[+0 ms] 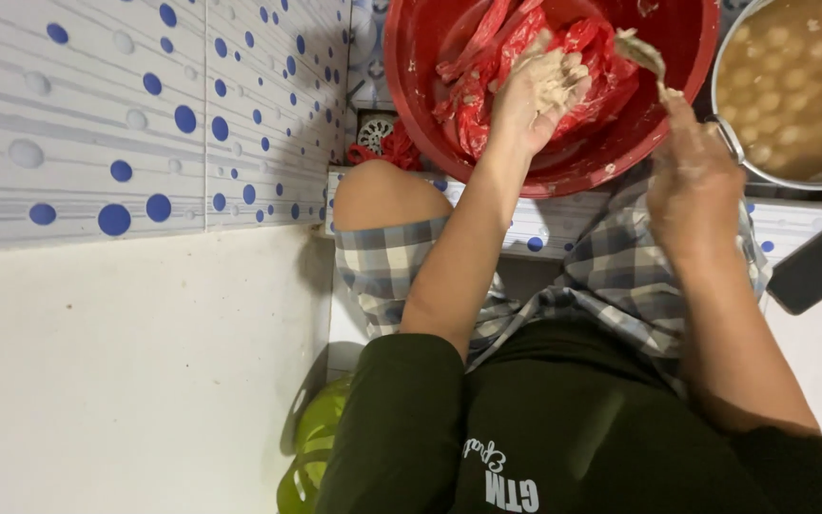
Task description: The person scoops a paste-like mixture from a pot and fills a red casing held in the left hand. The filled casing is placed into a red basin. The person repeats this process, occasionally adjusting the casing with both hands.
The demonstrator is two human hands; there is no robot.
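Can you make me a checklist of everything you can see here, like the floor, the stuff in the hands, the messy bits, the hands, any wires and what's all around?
Surface: white floor, with a dotted tile wall beside it.
Job's things: red basin holding a red plastic bag; pale paste on the left hand; a paste-coated spoon; metal pot of brown liquid with pale round balls.
Clutter: green plastic stool under the person; dark flat thing at right; red scrap by a floor drain.
Grippers: left hand cupped around paste over the basin; right hand grips the spoon.
Cables: nothing seen.
Surroundings: person sits in checked shorts and dark shirt.
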